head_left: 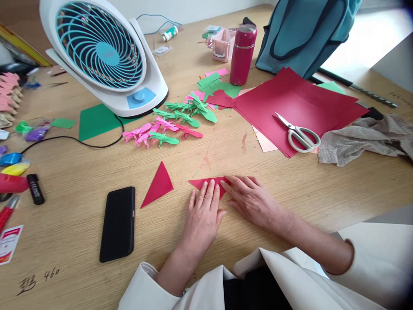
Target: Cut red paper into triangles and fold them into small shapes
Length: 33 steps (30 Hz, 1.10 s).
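A red paper triangle [206, 182] lies flat on the wooden table, partly covered by both hands. My left hand [202, 211] rests on it with fingers stretched out, pressing the paper down. From the right, my right hand [254, 200] touches the triangle's upper right corner with extended fingers. To the left of my hands lies a second folded red paper triangle [158, 186], touched by neither hand. Folded pink paper figures [142, 134] and green paper figures [183, 115] sit in a cluster behind the triangles.
A black phone [118, 224] lies at the left, with a white fan [106, 56] behind it. Scissors [300, 135] rest on red paper sheets [290, 99] beside a grey cloth [361, 140]. Farther back stand a red bottle [243, 54] and a teal bag [297, 38].
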Motion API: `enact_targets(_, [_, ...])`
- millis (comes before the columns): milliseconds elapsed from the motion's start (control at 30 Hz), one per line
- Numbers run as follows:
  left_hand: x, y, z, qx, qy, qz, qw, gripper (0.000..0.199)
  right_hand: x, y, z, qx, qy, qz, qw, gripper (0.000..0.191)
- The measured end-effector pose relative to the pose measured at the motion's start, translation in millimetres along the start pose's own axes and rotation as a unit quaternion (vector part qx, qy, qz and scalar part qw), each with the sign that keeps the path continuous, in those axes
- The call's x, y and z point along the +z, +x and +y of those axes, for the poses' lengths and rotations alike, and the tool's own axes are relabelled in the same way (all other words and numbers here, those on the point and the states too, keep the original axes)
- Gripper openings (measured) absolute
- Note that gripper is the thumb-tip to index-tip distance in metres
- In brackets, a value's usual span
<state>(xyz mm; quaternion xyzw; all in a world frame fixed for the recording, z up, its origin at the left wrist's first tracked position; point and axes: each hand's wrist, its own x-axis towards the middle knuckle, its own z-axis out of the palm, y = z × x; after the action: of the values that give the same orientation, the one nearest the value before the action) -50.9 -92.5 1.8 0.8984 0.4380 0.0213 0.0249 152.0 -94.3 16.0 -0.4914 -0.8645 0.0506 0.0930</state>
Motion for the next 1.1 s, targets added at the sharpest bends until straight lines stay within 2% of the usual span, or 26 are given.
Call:
enact_targets(433, [-7.7, 8.7, 30.7, -0.089, -0.002, -0.040, 0.995, 0.077, 4.5, -4.1, -3.1, 0.017, -0.004, 0.004, 1.000, 0.054])
enact_targets(833, [-4.1, 7.8, 34.9, -0.102, 0.006, -0.035, 0.994, 0.078, 16.1, -15.1, -3.2, 0.031, 0.004, 0.023, 0.999, 0.061])
enact_targets(1100, [-0.8, 6.9, 35.3, -0.119, 0.024, -0.041, 0.992, 0.079, 11.9, -10.7, -4.1, 0.040, -0.008, 0.012, 0.999, 0.055])
